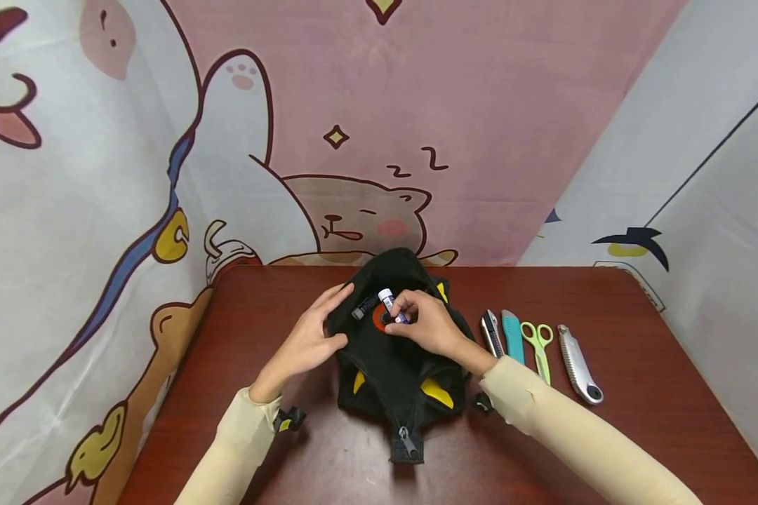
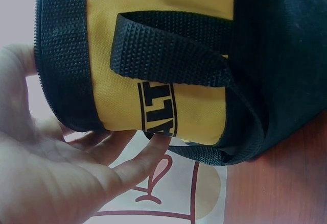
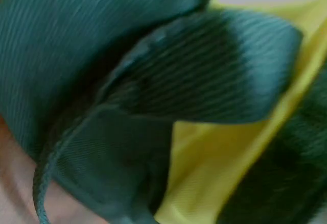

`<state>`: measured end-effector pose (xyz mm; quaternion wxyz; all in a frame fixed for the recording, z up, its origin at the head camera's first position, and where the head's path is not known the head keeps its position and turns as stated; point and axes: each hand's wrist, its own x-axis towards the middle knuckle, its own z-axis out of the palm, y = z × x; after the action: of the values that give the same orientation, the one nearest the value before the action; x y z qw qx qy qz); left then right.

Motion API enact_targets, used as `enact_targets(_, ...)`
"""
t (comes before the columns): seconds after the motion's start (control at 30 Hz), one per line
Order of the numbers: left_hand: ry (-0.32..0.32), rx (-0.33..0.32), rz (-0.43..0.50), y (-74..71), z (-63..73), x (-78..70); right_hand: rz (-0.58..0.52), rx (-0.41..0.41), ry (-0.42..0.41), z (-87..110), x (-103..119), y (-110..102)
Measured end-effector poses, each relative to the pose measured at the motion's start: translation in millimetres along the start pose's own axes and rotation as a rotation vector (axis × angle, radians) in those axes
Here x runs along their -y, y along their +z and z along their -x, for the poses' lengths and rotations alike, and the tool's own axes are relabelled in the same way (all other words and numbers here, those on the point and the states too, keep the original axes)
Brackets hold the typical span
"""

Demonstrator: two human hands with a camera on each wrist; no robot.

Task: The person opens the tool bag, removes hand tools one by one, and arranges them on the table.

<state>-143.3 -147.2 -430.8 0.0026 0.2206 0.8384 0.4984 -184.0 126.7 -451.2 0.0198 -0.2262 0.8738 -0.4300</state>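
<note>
A black and yellow tool bag (image 1: 379,365) lies on the table with its zipped mouth spread apart. My left hand (image 1: 309,337) holds the bag's left rim; in the left wrist view its fingers (image 2: 143,157) lie along the yellow side, below a black webbing loop (image 2: 168,48). Over the mouth, my right hand (image 1: 426,322) pinches a small white and purple tube (image 1: 387,300), which looks like a glue stick. Inside the bag are a dark, partly clear small object (image 1: 363,307) and an orange-red ring (image 1: 379,319), partly hidden by the hand. The right wrist view is blurred, showing only bag fabric (image 3: 204,76).
Right of the bag lie a black utility knife (image 1: 491,333), a teal cutter (image 1: 513,335), light green scissors (image 1: 539,344) and a silver utility knife (image 1: 579,365). A printed cloth (image 1: 480,140) hangs behind the brown table (image 1: 657,393). The bag's zipper pull (image 1: 407,442) points toward the front.
</note>
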Motion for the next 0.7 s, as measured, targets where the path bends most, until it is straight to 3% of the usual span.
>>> enact_targets(0.33, 0.004, 0.001, 0.0, 0.2, 0.5, 2.3, -0.144, -0.099, -0.008, 20.0, 23.7, -26.1)
enact_targets(0.7, 0.007, 0.003, -0.005, -0.5, 1.3, -1.0, -0.223, -0.244, 0.006, 32.9, 23.8, -57.6)
